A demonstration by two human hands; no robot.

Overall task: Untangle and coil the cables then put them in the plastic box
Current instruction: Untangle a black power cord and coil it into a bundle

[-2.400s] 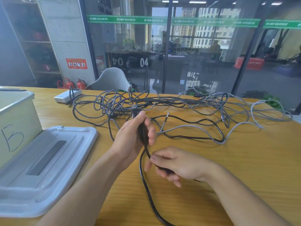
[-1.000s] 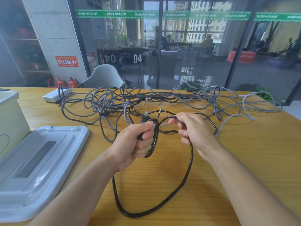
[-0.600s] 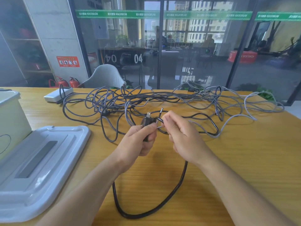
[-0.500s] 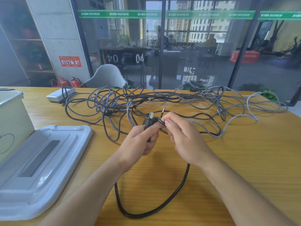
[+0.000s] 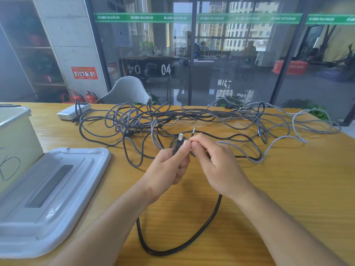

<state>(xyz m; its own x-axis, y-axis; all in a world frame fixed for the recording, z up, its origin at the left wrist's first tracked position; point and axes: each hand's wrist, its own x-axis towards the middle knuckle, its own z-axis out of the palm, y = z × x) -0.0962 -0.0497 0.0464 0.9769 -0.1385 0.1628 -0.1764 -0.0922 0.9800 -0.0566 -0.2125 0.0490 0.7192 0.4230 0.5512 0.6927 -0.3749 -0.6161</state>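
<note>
Wooden table (image 5: 288,189) with the grey cable mess (image 5: 192,116) at 12 o'clock, and left hand (image 5: 169,166) pinches the black cable (image 5: 178,244) plug while right hand (image 5: 217,162) pinches cord beside it, so I'd keep loops even before the box (image 5: 15,131) at 9.

The green strip (image 5: 197,17) across the glass wall repeats "MAXIMUM". Behind the glass, a dark counter (image 5: 151,69) shows "04" — once mirrored. A red box (image 5: 290,67) reads "SOFTBOX". The plastic box (image 5: 17,148) bears a handwritten mark — perhaps "5".
</note>
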